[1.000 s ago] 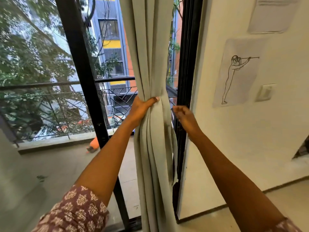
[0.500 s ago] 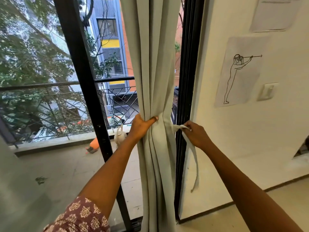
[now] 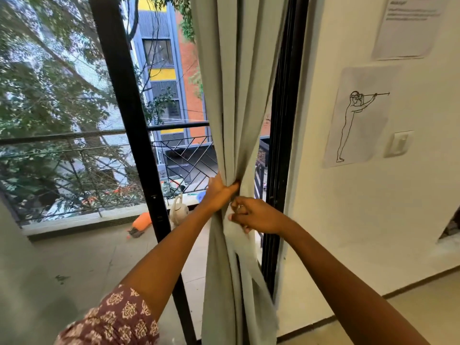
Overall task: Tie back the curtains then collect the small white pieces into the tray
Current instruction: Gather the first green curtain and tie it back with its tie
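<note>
From the head camera I see the pale grey-green pleated fabric curtain (image 3: 236,100) hanging in front of the black metal door frame (image 3: 282,145), bunched into a narrow waist about halfway down the picture. My left hand (image 3: 219,192) grips that waist from the left side, its thumb curled across the front folds and the other fingers hidden behind the cloth. My right hand (image 3: 256,216) sits just below and to the right of it, touching the curtain, with its fingers (image 3: 235,216) curled inward against the gathered folds; they seem to pinch something pale there, but I cannot tell whether it is a tie strip or a fold of the curtain itself. The two hands are nearly touching. Below them the fabric spreads out again and hangs close to the floor.

My left arm shows a maroon sleeve with a cream floral print (image 3: 119,317) at the bottom edge. Through the glass lies a balcony with a black metal railing (image 3: 184,155), a white watering can (image 3: 179,210) on the balcony floor and an orange object (image 3: 140,221) lying beside it. To the right, the cream wall carries a paper sheet with a line drawing of a standing figure (image 3: 358,118), a white wall switch (image 3: 399,144) just beside it, and a printed notice (image 3: 408,26) above. I see no tray or small white pieces in this view.
</note>
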